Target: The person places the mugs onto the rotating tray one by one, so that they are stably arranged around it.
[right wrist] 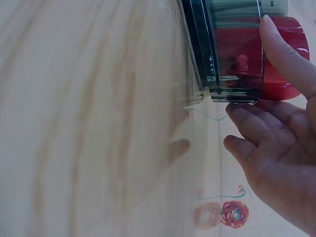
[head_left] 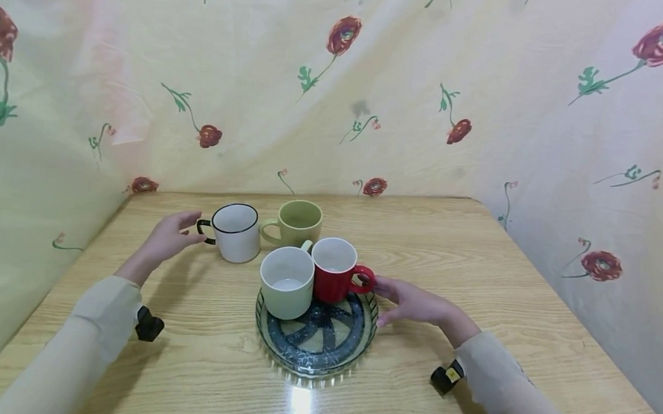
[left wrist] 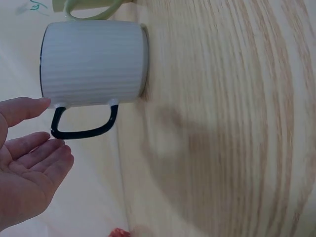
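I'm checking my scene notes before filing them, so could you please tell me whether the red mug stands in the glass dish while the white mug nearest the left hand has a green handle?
Not quite: the handle of the white mug nearest the left hand is black, as the left wrist view shows. The red mug does stand in the glass dish.

Table (head_left: pixel 202 368) before you; dish (head_left: pixel 321 345) near its middle. In the dish's far half: first mug (head_left: pixel 286 288) left, second mug (head_left: pixel 333 278) right, side by side. Behind them on the table: third mug (head_left: pixel 237 237) left, fourth mug (head_left: pixel 301 228) right. Your left hand (head_left: pixel 169 236) is left of the third mug, your right hand (head_left: pixel 416 302) right of the dish.
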`<state>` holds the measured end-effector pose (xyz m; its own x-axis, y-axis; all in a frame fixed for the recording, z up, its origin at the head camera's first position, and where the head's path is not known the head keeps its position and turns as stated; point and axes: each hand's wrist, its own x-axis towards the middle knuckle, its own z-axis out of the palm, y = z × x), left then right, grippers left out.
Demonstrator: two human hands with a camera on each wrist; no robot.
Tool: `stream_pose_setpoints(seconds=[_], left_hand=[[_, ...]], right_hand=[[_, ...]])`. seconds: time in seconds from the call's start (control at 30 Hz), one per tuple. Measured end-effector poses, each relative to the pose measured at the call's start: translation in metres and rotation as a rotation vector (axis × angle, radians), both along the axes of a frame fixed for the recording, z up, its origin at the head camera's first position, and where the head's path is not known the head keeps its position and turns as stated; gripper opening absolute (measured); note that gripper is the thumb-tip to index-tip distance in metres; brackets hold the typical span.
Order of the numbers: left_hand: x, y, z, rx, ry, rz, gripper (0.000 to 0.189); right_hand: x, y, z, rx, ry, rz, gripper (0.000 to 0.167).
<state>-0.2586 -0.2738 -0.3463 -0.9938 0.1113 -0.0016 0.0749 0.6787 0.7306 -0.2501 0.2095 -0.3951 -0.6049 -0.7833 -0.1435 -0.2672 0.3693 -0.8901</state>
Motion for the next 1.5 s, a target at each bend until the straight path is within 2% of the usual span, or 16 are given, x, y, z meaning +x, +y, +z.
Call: stream_pose_setpoints(seconds=[0.17, 0.33, 0.43, 0.67, 0.8, 0.97, 1.17, 1.23, 1.33, 1.5], left_hand=[[-0.005, -0.002, -0.009, 0.007, 0.046, 0.02, 0.056], [-0.008, -0.003, -0.016, 0.081, 0.084, 0.046, 0.048], [-0.008, -0.004, -0.02, 0.154, 0.057, 0.044, 0.047], [-0.009, -0.01, -0.031, 0.403, -0.095, 0.053, 0.054], [-0.01, -0.013, -0.033, 0.475, -0.137, 0.064, 0.056], [-0.011, -0.013, -0.035, 0.481, -0.131, 0.077, 0.052], [-0.011, -0.013, -0.035, 0.627, -0.113, 0.087, 0.014], [-0.01, -0.013, -0.035, 0.664, -0.116, 0.078, 0.008], [-0.01, -0.013, -0.036, 0.68, -0.117, 0.071, 0.007], [-0.009, -0.014, -0.039, 0.648, -0.105, 0.072, 0.011]], right_hand=[[0.0, 0.0, 0.0, 0.011, 0.023, -0.003, 0.09], [0.001, 0.0, 0.001, 0.011, 0.026, -0.008, 0.09], [0.001, 0.0, 0.001, 0.012, 0.011, -0.014, 0.091], [0.002, 0.0, 0.001, 0.018, -0.012, -0.033, 0.093], [0.002, 0.0, 0.0, 0.011, -0.013, -0.027, 0.093], [0.002, 0.001, -0.001, 0.013, -0.016, -0.03, 0.093], [0.003, 0.001, 0.0, 0.022, -0.005, -0.026, 0.093], [0.003, 0.0, 0.0, 0.027, -0.004, -0.028, 0.093], [0.004, 0.0, 0.001, 0.035, -0.004, -0.034, 0.093], [0.005, 0.0, 0.002, 0.024, -0.014, -0.031, 0.094]])
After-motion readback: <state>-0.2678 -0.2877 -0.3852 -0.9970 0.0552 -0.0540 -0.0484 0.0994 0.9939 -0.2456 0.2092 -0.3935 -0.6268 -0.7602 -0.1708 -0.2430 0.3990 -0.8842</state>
